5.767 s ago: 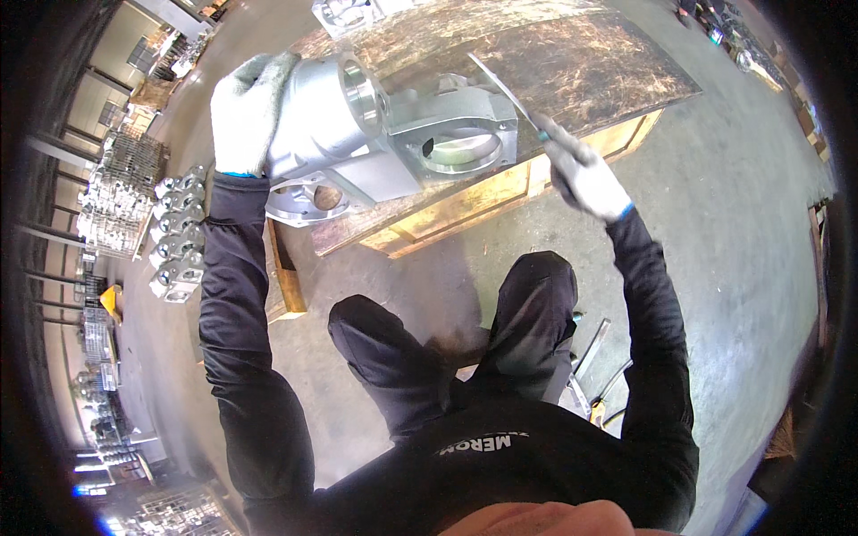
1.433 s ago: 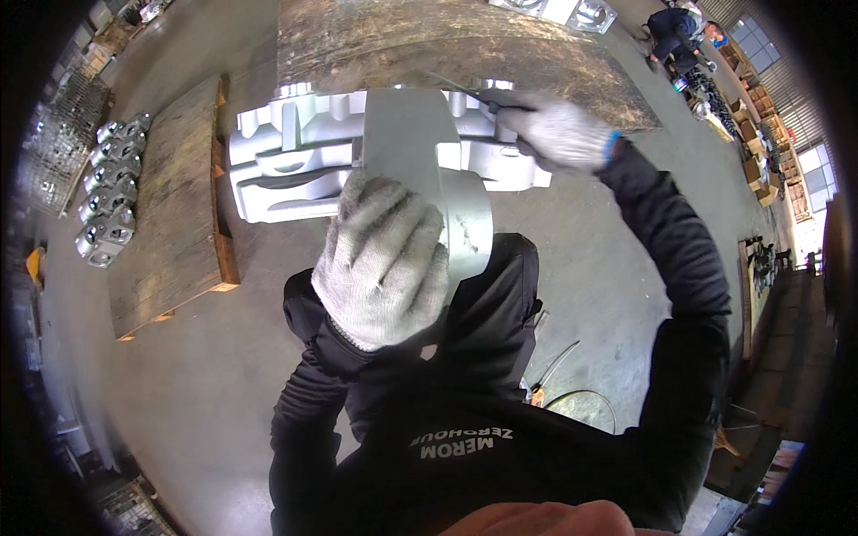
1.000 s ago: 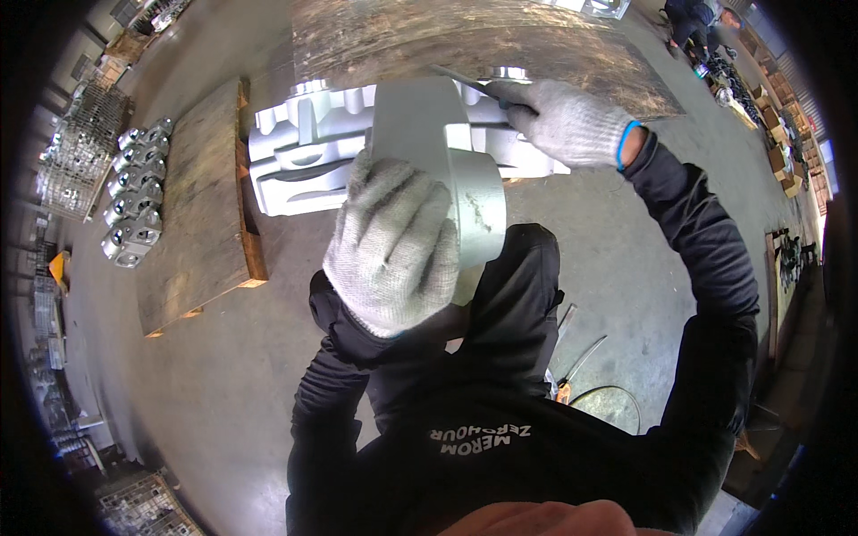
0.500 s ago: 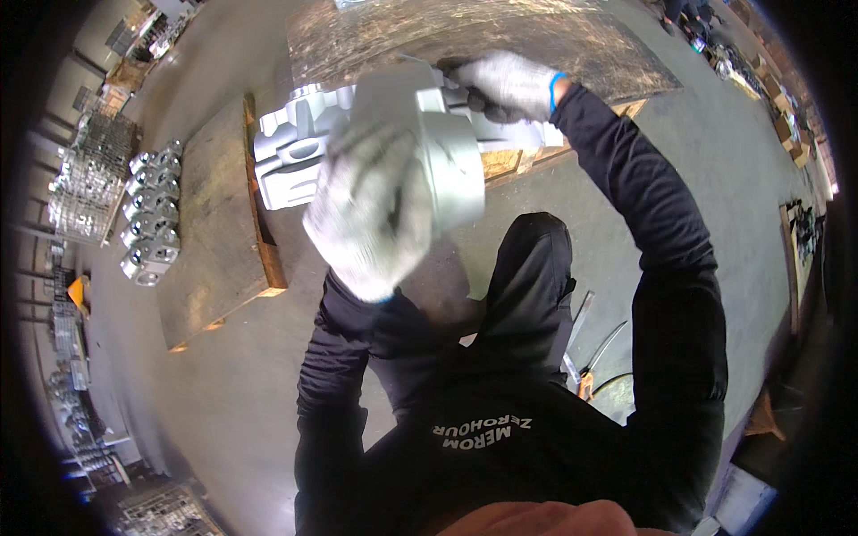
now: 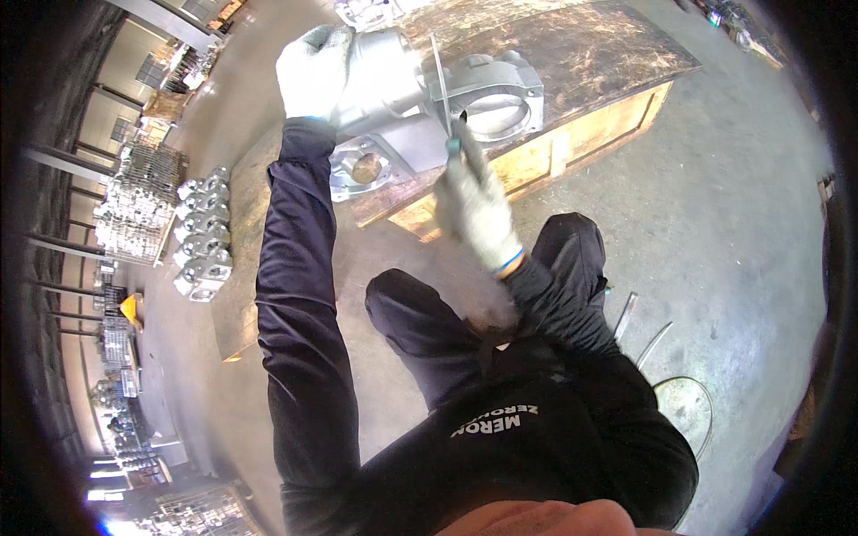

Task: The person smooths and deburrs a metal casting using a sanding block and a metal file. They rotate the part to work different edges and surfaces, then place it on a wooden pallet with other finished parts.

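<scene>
My gloved right hand [image 5: 474, 201] has its grip clamped on a thin, file-like tool [image 5: 441, 80], and my gloved left hand [image 5: 313, 73] lies against the silver metal casting [image 5: 420, 140] by the near left corner of the bench [image 5: 612, 67]; whether those left fingers clamp, I cannot tell. I appear to be smoothing the casting, and the next stroke calls for a steady left hand.

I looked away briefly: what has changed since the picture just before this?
The silver casting has turned, showing its round openings. The left hand has moved forward, to the casting's left end; the right hand has come to its near side. It still holds the thin tool; the wooden platform stayed put.
</scene>
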The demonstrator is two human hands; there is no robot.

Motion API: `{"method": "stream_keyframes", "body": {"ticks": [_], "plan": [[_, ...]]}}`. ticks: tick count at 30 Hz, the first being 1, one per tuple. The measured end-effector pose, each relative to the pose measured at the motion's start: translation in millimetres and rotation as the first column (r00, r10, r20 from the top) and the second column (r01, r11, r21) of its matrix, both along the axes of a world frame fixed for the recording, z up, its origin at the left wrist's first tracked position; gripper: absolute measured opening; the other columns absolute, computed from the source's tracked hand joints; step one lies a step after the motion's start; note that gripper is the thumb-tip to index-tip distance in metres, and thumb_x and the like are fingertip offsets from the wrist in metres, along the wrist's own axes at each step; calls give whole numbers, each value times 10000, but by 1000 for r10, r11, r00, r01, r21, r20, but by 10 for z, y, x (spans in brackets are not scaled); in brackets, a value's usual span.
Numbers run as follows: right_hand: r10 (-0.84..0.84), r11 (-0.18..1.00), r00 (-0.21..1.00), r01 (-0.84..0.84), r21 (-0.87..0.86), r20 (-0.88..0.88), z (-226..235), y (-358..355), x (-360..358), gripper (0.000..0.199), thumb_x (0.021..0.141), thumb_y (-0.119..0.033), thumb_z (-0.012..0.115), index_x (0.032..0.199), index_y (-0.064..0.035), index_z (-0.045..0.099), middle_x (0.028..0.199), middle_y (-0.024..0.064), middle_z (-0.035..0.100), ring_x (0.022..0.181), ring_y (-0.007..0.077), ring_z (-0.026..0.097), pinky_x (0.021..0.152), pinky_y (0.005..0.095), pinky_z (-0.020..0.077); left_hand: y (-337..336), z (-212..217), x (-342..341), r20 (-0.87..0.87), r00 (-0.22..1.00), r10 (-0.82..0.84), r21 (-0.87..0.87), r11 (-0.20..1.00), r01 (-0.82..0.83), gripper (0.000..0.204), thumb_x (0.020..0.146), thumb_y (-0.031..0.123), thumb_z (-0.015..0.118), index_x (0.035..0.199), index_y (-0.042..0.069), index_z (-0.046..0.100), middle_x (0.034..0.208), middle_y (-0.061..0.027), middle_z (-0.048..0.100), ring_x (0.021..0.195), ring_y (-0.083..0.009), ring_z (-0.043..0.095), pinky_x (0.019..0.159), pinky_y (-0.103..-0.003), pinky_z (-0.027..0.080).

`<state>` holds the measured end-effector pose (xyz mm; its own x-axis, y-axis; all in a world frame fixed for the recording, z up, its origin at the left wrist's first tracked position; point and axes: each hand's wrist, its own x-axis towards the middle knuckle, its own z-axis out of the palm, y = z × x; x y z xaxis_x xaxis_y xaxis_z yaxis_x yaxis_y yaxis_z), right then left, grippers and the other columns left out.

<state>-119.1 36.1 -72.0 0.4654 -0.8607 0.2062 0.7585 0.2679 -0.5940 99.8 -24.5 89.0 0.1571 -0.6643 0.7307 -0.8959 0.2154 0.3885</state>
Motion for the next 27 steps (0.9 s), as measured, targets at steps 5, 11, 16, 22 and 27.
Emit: {"method": "stream_keyframes", "body": {"ticks": [5, 11, 16, 22, 27], "plan": [[-353, 921, 904, 290, -261, -241, 299, 173, 483, 598, 1086, -141, 427, 1629, 15, 234, 826, 21, 531, 634, 67, 480, 566, 236, 426, -59, 49, 33, 4, 998, 64, 59, 996, -64, 239, 966, 193, 678, 1062, -1, 782, 932, -151, 772, 834, -190, 707, 803, -312, 536], [-238, 971, 932, 230, -60, -273, 343, 165, 573, 607, 1096, -162, 416, 1642, -9, 201, 839, 66, 538, 651, 94, 497, 614, 273, 467, -79, 29, 33, -93, 993, 75, 67, 995, -69, 235, 968, 183, 657, 1073, 19, 788, 963, -145, 777, 856, -198, 723, 818, -315, 541], [-289, 957, 935, 287, -43, -206, 257, 144, 626, 631, 1106, -234, 437, 1652, -45, 186, 1280, 201, 600, 687, 135, 574, 627, 297, 528, -79, 46, 20, 7, 1000, 4, 36, 999, -4, 253, 976, 188, 672, 1065, -22, 783, 936, -113, 785, 845, -125, 677, 796, -299, 533], [19, 925, 999, -1, 380, -43, 510, -58, 534, 366, 1072, -237, 492, 1396, -68, 486, 1063, 56, 617, 705, 119, 604, 588, 256, 507, -81, 30, 29, -111, 989, 99, 57, 994, -93, 240, 971, 171, 712, 1061, -42, 775, 922, -105, 785, 823, -110, 665, 779, -290, 531], [97, 852, 991, -128, 508, 86, 717, -77, 305, 217, 1081, -321, 502, 1155, -139, 594, 835, 17, 619, 602, 117, 582, 483, 242, 453, -69, 34, 10, -150, 989, 14, 55, 998, -6, 242, 974, 170, 708, 1063, -45, 773, 915, -103, 785, 816, -109, 663, 775, -288, 531]]}}
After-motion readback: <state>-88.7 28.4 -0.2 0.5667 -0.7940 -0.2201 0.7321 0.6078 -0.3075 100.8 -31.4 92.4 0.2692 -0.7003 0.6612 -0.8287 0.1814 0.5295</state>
